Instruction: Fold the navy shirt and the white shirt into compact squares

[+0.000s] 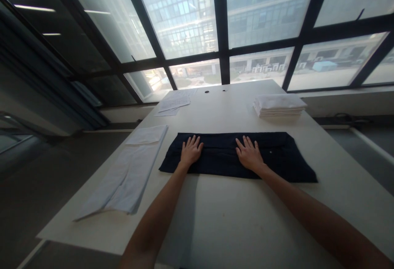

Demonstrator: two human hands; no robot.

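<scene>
A dark navy folded garment (218, 160), which looks like a pair of trousers, lies flat across the middle of the table. My left hand (191, 151) rests palm down on its left part, fingers stretched out. Farther right, my right hand (248, 153) lies flat on the same cloth with its fingers spread. Neither hand grips the fabric. A small light dot, perhaps a button, shows on the cloth right of my right hand. The cloth under both palms is hidden.
On the left of the white table (227, 215) lies a long white folded garment (129, 170). Behind it are several paper sheets (175, 101). A stack of folded white cloth (279, 105) sits at the back right. Large windows (184, 19) rise beyond the far edge.
</scene>
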